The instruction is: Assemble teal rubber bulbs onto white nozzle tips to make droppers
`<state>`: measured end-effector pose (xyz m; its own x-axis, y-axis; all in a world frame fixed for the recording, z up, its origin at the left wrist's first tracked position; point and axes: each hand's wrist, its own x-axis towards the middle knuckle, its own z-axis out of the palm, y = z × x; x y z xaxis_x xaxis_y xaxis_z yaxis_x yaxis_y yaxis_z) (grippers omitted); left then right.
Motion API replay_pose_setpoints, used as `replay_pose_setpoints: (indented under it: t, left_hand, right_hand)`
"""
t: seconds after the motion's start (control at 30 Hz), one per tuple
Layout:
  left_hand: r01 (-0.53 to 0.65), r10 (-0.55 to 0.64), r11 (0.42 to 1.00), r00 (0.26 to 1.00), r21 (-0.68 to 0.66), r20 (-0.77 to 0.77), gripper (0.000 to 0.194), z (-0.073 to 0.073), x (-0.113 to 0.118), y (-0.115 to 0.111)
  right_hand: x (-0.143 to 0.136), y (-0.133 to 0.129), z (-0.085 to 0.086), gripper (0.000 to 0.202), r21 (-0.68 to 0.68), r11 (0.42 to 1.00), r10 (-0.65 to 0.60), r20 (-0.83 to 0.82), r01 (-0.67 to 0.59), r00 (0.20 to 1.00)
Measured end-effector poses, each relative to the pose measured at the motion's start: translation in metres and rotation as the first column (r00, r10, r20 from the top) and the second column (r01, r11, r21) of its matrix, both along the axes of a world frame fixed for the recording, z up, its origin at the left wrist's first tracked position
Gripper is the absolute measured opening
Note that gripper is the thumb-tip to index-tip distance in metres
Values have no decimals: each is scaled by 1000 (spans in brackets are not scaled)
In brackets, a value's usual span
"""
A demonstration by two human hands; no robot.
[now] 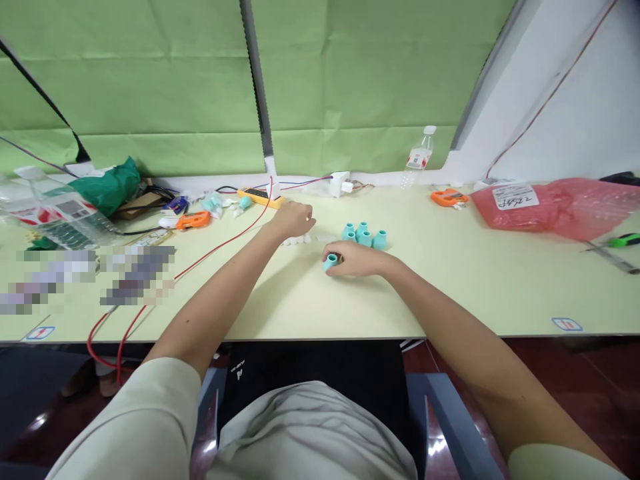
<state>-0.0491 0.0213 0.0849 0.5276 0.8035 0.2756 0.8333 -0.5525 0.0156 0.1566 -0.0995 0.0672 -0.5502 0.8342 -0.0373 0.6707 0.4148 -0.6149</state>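
My right hand (pixel 350 259) is closed round a small teal cup-like piece (pixel 331 263), its round opening facing up, low over the pale table (pixel 300 300). Just beyond that hand, several more teal pieces (pixel 365 238) stand grouped together. My left hand (pixel 296 221) is raised over the table with its fingers curled; what they hold, if anything, is too small to make out. Below and beside it lies a row of small whitish translucent pieces (pixel 299 240), partly behind the hand.
A yellow power strip (pixel 260 197) lies behind my left hand, with a red cable running left. Orange-handled tools (pixel 194 221), large bottles (pixel 60 210) and a green bag (pixel 113 185) are leftward. Rightward are a bottle (pixel 419 158), orange scissors (pixel 450 197) and a red bag (pixel 545 208).
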Motion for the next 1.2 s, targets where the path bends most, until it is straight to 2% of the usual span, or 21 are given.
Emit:
replay_pose_setpoints:
  t: [0.13,0.2,0.27,0.33,0.4,0.47,0.57,0.63,0.73,0.8,0.93,1.07,1.13,1.2]
  left_hand:
    - [-71,57,989,993,-126,-106,22,-2,9,8]
    - [-73,60,987,994,-145,-89,18,-2,9,7]
    - [-52,53,993,998,-102,13,17,2,9,3]
    - [-4,6,1000,980,-13,197,19,11,8,-7]
    - [77,-94,995,914,58,394,22,23,8,-24]
    - [194,-193,979,821,55,537,25,33,10,-45]
    - [342,-266,940,723,4,637,24,36,17,-73]
    - [383,-273,924,644,8,715,21,29,20,-83]
    - [390,-232,921,530,8,816,21,12,21,-83]
    - [393,-197,919,495,-16,846,22,3,18,-80]
    - [412,-214,911,507,-16,835,22,-5,14,-81]
    - [437,-294,898,531,40,795,18,-9,15,-86]
    - [412,-320,908,571,73,756,17,-13,14,-84]
    - [359,-339,926,651,117,679,16,-19,12,-78]
  right_hand:
    - [1,-1,2,28,-24,1000,9,28,-8,1000]
    - [2,-2,6,30,-3,1000,10,-11,-10,1000]
    - [4,-3,12,27,88,995,-39,-145,52,989]
    - [9,-2,18,24,191,957,-140,-352,217,925]
    - [13,0,24,24,223,898,-214,-532,380,819]
    - [14,2,26,30,204,873,-233,-624,443,746]
    - [9,3,24,42,120,914,-225,-643,387,732]
    - [4,2,22,34,24,956,-215,-627,294,749]
    - [0,2,18,26,-105,982,-187,-654,156,733]
    - [0,2,16,30,-163,983,-179,-709,88,682]
    - [3,5,14,40,-226,974,-188,-774,13,604]
    - [3,8,12,41,-244,970,-204,-786,11,583]
    - [5,9,13,41,-248,969,-207,-790,7,577]
    - [9,11,16,40,-239,971,-212,-800,26,561]
